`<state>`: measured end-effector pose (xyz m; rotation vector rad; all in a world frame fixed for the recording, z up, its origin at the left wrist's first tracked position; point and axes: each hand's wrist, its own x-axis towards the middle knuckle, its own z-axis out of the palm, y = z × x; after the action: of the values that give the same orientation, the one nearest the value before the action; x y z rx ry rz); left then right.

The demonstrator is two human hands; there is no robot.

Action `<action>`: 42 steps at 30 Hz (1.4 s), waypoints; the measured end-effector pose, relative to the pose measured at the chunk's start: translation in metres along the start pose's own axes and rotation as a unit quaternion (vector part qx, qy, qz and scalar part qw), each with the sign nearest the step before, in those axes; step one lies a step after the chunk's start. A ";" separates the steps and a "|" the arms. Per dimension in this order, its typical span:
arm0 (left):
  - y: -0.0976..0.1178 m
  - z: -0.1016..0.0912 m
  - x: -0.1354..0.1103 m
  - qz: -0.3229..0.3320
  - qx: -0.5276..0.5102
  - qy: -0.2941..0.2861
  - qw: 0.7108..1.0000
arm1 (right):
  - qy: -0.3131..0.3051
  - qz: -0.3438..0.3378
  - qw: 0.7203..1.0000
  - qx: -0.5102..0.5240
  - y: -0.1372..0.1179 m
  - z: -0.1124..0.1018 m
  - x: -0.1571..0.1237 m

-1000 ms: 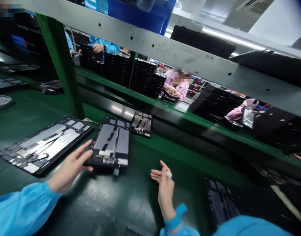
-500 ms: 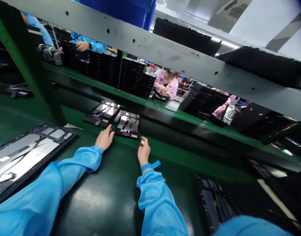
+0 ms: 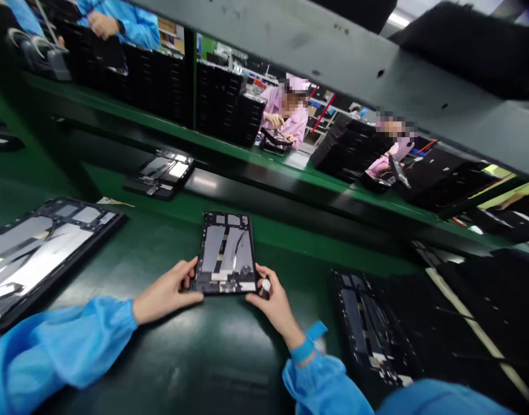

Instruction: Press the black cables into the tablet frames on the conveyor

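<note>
Thumb and fingers narrowed on its near corners, I hold an uncovered tablet [image 3: 210,245] between two hands at the middle of a green table [image 3: 195,357]; whether it rests there or is slightly lifted, I cannot tell. Its case contains grey panels, a dark ribbon and a curved black wire. My left hand [image 3: 167,297] grips the left edge; my right hand [image 3: 276,305] grips the right, a small white-ended tool [image 3: 266,285] tucked in its fingers. The left tablet [image 3: 65,245] carries a bright silver panel and cables in its case. A rear tablet [image 3: 163,173] lies near the back edge, the right tablet [image 3: 368,328] past my right wrist. Green tabletop spreads before the near edge and to either side.
</note>
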<state>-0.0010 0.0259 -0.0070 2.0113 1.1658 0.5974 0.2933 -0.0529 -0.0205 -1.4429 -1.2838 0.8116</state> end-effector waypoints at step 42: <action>0.047 0.021 -0.056 0.206 -0.009 -0.019 0.978 | -0.082 -0.091 0.988 -0.095 -0.065 0.052 -0.070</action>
<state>0.0117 -0.0460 0.0137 2.2536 0.7170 0.7640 0.2102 -0.1124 0.0181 -1.4041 -1.6302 0.7109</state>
